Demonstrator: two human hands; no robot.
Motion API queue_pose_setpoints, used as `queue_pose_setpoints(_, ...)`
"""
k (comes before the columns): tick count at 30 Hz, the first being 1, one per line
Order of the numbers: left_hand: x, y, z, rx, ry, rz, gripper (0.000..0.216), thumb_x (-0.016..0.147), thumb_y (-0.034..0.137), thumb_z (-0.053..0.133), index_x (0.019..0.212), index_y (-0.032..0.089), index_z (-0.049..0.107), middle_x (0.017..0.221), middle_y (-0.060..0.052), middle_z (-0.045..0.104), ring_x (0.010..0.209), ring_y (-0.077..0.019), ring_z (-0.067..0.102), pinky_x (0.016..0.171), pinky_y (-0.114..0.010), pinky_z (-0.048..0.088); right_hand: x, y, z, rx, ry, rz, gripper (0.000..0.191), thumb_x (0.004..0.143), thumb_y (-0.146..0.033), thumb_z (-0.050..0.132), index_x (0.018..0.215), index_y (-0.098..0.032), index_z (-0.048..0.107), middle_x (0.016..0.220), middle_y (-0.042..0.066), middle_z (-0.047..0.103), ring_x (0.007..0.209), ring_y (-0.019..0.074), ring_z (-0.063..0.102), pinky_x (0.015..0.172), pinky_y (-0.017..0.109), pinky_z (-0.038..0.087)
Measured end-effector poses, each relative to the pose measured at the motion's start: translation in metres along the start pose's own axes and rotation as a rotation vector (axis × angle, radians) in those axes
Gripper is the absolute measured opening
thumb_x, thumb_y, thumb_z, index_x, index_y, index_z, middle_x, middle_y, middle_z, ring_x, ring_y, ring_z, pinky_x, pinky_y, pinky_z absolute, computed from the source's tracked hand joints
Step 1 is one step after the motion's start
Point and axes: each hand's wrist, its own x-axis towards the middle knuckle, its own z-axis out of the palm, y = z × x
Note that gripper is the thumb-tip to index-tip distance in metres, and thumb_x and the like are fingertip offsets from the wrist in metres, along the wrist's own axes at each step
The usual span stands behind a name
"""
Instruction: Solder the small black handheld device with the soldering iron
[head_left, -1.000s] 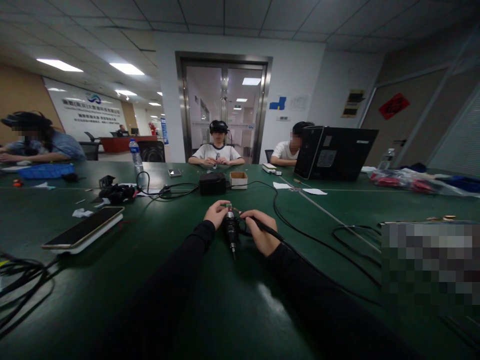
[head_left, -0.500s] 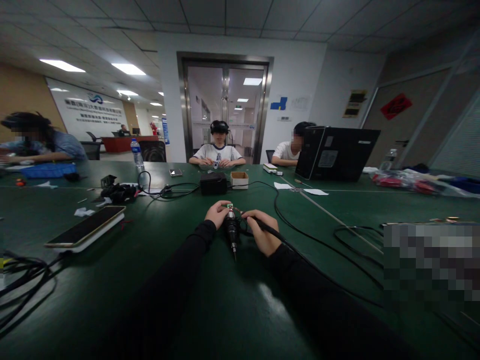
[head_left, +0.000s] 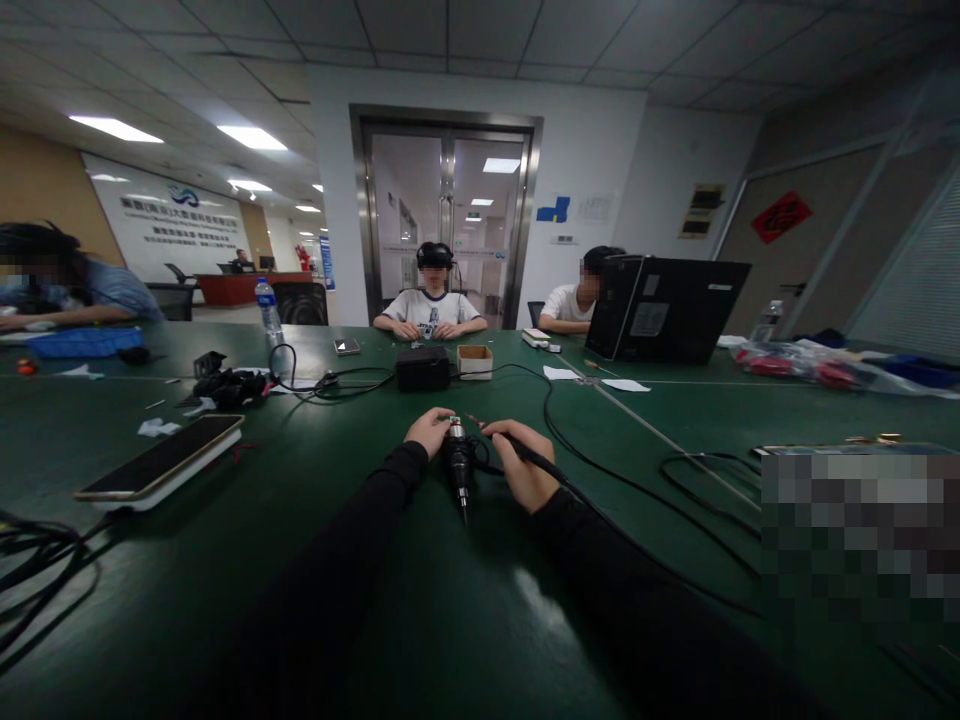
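Observation:
On the green table my left hand is curled around the top of a small black cylindrical part with a metal shaft pointing toward me. Its silver end shows between my fingers. My right hand grips a black pen-like tool with a cable, its tip held at the top of the part. Both my sleeves are black.
A phone on a white pad lies left. Black cables trail right, more cables at the left edge. A black box and cardboard box sit ahead. A laptop stands right. Three people sit around the table.
The small green piece seen at the top of the part is no longer visible. My hands stay almost where they were; the view shifted slightly.

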Motion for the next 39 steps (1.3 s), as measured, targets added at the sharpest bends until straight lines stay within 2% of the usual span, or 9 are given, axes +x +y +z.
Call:
queue_pose_setpoints(10, -0.008, 0.012, -0.007, 0.016, -0.076, 0.026, 0.033, 0.067, 0.007, 0.048, 0.095, 0.016, 0.063, 0.057, 0.005, 0.052, 0.056, -0.0119, 0.052, 0.061, -0.023, 0.042, 0.0, 0.002, -0.001, 0.008, 0.002, -0.001, 0.019, 0.08, -0.02, 0.051, 0.078, -0.021, 0.07, 0.085, 0.003, 0.073, 0.083, 0.0197, 0.066, 0.081, 0.03, 0.049)
queue_pose_setpoints(17, -0.016, 0.034, -0.025, 0.112, -0.127, -0.263, 0.05, 0.062, 0.012, 0.058, 0.111, 0.018, 0.056, 0.056, 0.004, 0.058, 0.042, -0.0098, 0.047, 0.047, -0.021, 0.036, 0.002, 0.001, -0.006, 0.024, 0.043, 0.027, 0.019, 0.081, -0.023, 0.051, 0.078, -0.021, 0.069, 0.086, 0.003, 0.073, 0.084, 0.0199, 0.066, 0.081, 0.03, 0.049)
queue_pose_setpoints(21, -0.038, 0.041, -0.043, 0.112, -0.304, -0.328, 0.073, 0.053, 0.016, 0.069, 0.122, 0.025, 0.049, 0.066, 0.002, 0.066, 0.05, -0.0152, 0.06, 0.051, -0.025, 0.045, 0.002, 0.001, -0.004, 0.011, 0.038, 0.016, 0.02, 0.08, -0.023, 0.05, 0.077, -0.021, 0.07, 0.085, 0.003, 0.073, 0.082, 0.0194, 0.066, 0.08, 0.03, 0.049)
queue_pose_setpoints(24, -0.057, 0.046, -0.042, 0.111, -0.405, -0.284, 0.093, 0.046, 0.022, 0.078, 0.131, 0.025, 0.041, 0.076, -0.003, 0.071, 0.06, -0.0198, 0.066, 0.056, -0.028, 0.05, 0.002, 0.001, -0.002, 0.006, 0.029, 0.014, 0.02, 0.08, -0.022, 0.05, 0.078, -0.022, 0.07, 0.085, 0.003, 0.073, 0.083, 0.0193, 0.066, 0.081, 0.03, 0.049)
queue_pose_setpoints(29, -0.072, 0.057, -0.014, 0.468, -0.158, 0.005, 0.099, 0.037, 0.038, 0.087, 0.125, 0.016, 0.048, 0.111, -0.02, 0.065, 0.095, -0.0324, 0.066, 0.077, -0.032, 0.05, 0.002, 0.004, -0.002, 0.0, 0.026, 0.019, 0.02, 0.08, -0.022, 0.05, 0.078, -0.022, 0.07, 0.084, 0.003, 0.072, 0.082, 0.0192, 0.066, 0.079, 0.03, 0.049)
queue_pose_setpoints(31, -0.071, 0.061, -0.004, 0.564, -0.124, 0.034, 0.089, 0.038, 0.04, 0.086, 0.117, 0.017, 0.053, 0.111, -0.02, 0.064, 0.101, -0.0358, 0.064, 0.08, -0.034, 0.048, 0.002, 0.005, -0.002, 0.0, 0.023, 0.018, 0.02, 0.08, -0.022, 0.05, 0.078, -0.022, 0.07, 0.084, 0.003, 0.072, 0.082, 0.0192, 0.066, 0.079, 0.03, 0.049)
queue_pose_setpoints(33, -0.069, 0.064, 0.0, 0.581, -0.121, 0.036, 0.078, 0.039, 0.036, 0.085, 0.109, 0.019, 0.055, 0.099, -0.014, 0.067, 0.094, -0.0337, 0.066, 0.076, -0.032, 0.048, 0.002, 0.005, -0.003, -0.002, 0.023, 0.02, 0.02, 0.08, -0.023, 0.05, 0.077, -0.022, 0.07, 0.084, 0.003, 0.072, 0.081, 0.0195, 0.066, 0.079, 0.03, 0.049)
queue_pose_setpoints(36, -0.071, 0.065, -0.009, 0.582, -0.123, 0.039, 0.073, 0.038, 0.03, 0.084, 0.104, 0.022, 0.055, 0.084, -0.005, 0.067, 0.081, -0.0281, 0.067, 0.066, -0.027, 0.046, 0.002, 0.002, -0.004, -0.002, 0.025, 0.031, 0.02, 0.08, -0.023, 0.05, 0.076, -0.022, 0.069, 0.084, 0.003, 0.072, 0.081, 0.0198, 0.066, 0.078, 0.03, 0.049)
queue_pose_setpoints(39, -0.082, 0.06, -0.035, 0.621, -0.151, 0.022, 0.076, 0.04, 0.03, 0.082, 0.11, 0.022, 0.054, 0.081, -0.003, 0.066, 0.074, -0.0255, 0.066, 0.061, -0.027, 0.045, 0.002, -0.001, -0.005, 0.001, 0.026, 0.038, 0.02, 0.08, -0.023, 0.05, 0.077, -0.022, 0.069, 0.084, 0.003, 0.072, 0.081, 0.0198, 0.066, 0.078, 0.03, 0.049)
